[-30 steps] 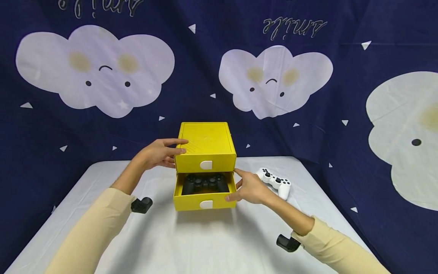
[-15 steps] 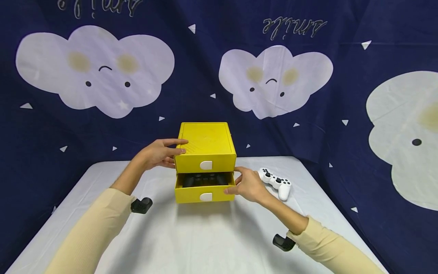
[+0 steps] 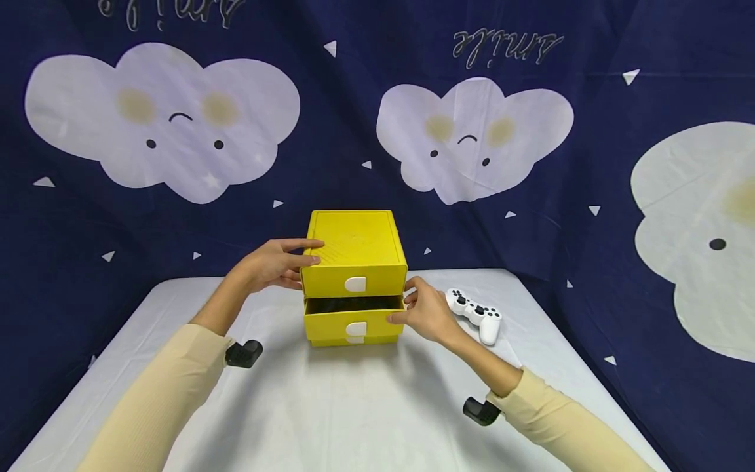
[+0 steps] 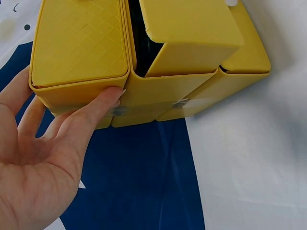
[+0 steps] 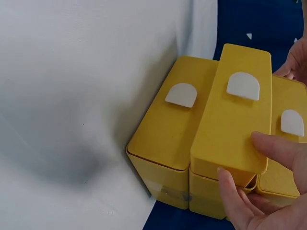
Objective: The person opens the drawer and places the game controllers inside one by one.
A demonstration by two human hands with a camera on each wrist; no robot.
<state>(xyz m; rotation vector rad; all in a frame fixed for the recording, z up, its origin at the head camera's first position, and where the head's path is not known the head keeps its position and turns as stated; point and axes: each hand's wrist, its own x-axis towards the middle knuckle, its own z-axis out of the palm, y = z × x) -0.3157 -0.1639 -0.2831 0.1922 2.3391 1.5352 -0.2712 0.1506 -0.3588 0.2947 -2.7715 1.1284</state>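
A yellow three-drawer box (image 3: 356, 239) stands on the table, its middle drawer (image 3: 330, 323) partly pulled out and the top and bottom ones closed. Dark contents show through the gap above the middle drawer; their shape is mostly hidden. My left hand (image 3: 268, 265) lies against the box's upper left edge, fingers mostly straight, some on top and others down the side. At the drawer's right front corner, my right hand (image 3: 430, 316) has its thumb on the front panel and fingers at the side; the right wrist view shows the drawer front (image 5: 235, 124) between them.
A white game controller (image 3: 474, 314) lies on the white-covered table (image 3: 354, 419), just right of my right hand. Behind the box hangs a dark blue curtain (image 3: 342, 131) with cloud prints. Black devices (image 3: 244, 354) are on both wrists.
The middle drawer has slid inward, and the black controller seen in it before is now hidden in shadow. My right hand moved back with it; my left hand stayed put.
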